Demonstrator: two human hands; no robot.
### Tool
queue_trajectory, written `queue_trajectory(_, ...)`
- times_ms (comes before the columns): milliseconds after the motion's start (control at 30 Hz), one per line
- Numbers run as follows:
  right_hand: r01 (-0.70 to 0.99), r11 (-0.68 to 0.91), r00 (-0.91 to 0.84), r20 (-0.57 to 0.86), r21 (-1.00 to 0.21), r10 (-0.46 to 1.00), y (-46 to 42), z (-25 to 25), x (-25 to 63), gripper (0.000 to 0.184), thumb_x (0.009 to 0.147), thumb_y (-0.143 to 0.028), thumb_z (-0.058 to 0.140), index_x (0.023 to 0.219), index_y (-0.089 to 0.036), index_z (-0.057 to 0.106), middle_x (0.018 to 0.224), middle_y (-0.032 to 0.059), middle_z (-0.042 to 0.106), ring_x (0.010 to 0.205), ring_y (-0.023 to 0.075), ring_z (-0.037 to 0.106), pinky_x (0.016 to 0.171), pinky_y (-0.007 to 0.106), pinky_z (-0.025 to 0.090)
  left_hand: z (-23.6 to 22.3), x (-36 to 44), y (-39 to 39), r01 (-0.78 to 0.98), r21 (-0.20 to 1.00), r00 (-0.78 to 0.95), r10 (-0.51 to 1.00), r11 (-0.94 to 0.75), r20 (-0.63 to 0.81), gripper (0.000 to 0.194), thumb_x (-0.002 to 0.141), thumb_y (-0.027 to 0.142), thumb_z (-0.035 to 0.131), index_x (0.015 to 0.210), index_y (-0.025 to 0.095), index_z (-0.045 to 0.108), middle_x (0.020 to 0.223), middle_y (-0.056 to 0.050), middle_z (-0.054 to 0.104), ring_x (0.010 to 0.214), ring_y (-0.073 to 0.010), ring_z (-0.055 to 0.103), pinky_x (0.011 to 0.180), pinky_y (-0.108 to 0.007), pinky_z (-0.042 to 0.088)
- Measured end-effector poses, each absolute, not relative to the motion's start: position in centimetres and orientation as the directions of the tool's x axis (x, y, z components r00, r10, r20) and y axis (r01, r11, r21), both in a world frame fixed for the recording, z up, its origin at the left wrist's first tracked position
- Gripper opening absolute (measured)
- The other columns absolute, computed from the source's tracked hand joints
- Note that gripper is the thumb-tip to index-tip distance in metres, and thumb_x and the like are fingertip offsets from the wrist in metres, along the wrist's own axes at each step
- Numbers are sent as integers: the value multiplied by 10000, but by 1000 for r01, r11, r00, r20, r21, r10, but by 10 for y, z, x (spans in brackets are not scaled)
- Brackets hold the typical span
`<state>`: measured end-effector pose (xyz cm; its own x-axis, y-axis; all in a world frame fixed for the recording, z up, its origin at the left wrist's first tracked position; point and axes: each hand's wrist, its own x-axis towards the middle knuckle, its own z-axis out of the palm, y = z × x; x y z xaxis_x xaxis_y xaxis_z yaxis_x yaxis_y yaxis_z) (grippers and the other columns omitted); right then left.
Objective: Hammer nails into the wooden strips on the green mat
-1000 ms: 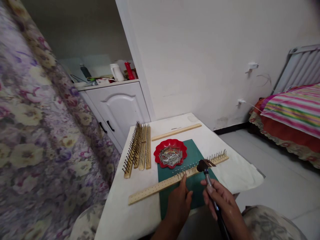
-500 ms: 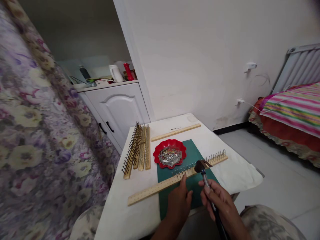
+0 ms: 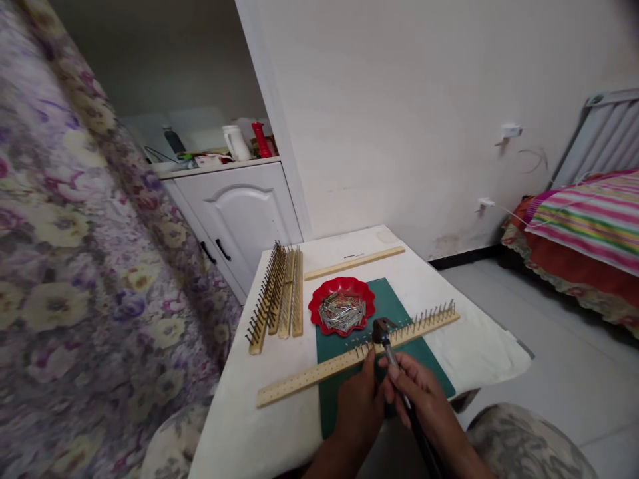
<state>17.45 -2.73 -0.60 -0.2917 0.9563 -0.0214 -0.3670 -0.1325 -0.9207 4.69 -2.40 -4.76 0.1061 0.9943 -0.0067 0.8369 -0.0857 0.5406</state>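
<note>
A long wooden strip lies slantwise over the green mat, with rows of small holes at its left end and upright nails along its middle and right. My left hand rests at the strip's near edge, its index finger stretched out beside the standing nails, the thumb apart; its other fingers are partly hidden. The handle of a hammer is wrapped in my right hand. The hammer's dark head is over the strip, just right of my left fingertip; whether it touches a nail I cannot tell.
Behind the strip stands a red scalloped bowl of loose nails. Several nail-studded strips lie at the table's left, and a bare strip lies at the back. The white table is near a floral curtain and a wall.
The hammer head and my right hand have moved left and slightly up, nearer my left fingertip. My left hand stays at the strip's edge. The whole view has shifted a little.
</note>
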Motion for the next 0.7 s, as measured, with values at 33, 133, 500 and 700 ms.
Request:
queue_trajectory(33,-359,-129,-311,-12,-924,950,-26,-6,173,296,809,-444,541,852,-152,520,546,-44,562,278,11,353,300,133,204,-46,47,-24,841,534,114,993,-88,-15,528,849,318,353,1363,202,312,876,-64,702,760,-208,644,615,-257,408)
queue_trajectory(133,-316,-119,-355,0,-941,935,-22,-7,168,278,833,-438,506,840,-159,512,558,-43,559,294,14,356,308,135,209,-41,47,-25,842,533,130,991,-86,-45,465,885,359,288,1324,226,360,847,-39,705,753,-191,650,610,-247,412)
queue_trajectory(500,-268,-142,-325,-49,-953,944,-29,-5,177,278,833,-436,502,834,-158,503,547,-47,554,291,14,353,313,138,216,-40,49,-26,840,537,124,991,-79,-49,535,837,278,384,1362,237,295,881,-25,701,790,-194,651,639,-251,427)
queue_trajectory(700,-332,-139,-247,-56,-933,967,-34,1,191,292,816,-437,534,909,-162,509,544,-44,561,286,15,355,312,134,213,-47,45,-28,800,590,125,992,-108,12,539,803,207,433,1334,195,344,799,-15,672,723,-163,622,643,-250,454)
